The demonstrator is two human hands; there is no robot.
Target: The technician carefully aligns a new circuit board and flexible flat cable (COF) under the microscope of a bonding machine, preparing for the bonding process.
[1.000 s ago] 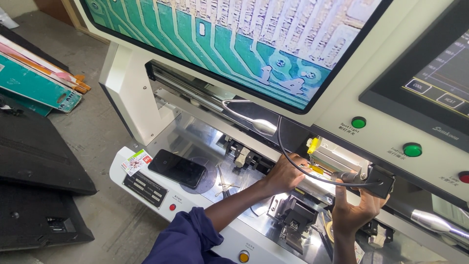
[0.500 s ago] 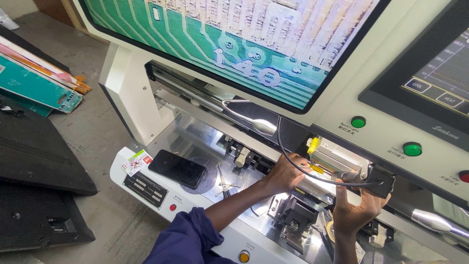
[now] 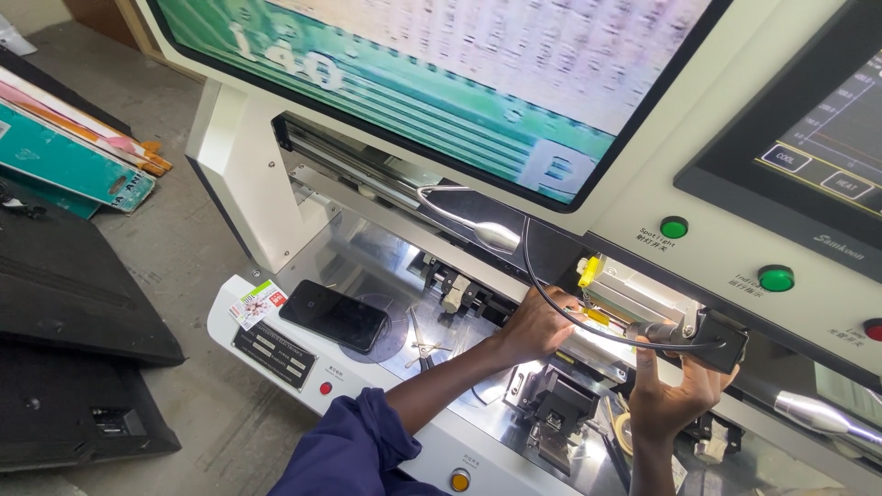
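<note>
Positioning step in hand: left hand (image 3: 537,323) curled on machine head (image 3: 643,298), right hand (image 3: 671,390) clamped at its four o'clock bracket (image 3: 721,344); next needs fine alignment.

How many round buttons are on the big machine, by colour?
Green round buttons: 2
Red round buttons: 2
Orange round button: 1
Total: 5
</note>
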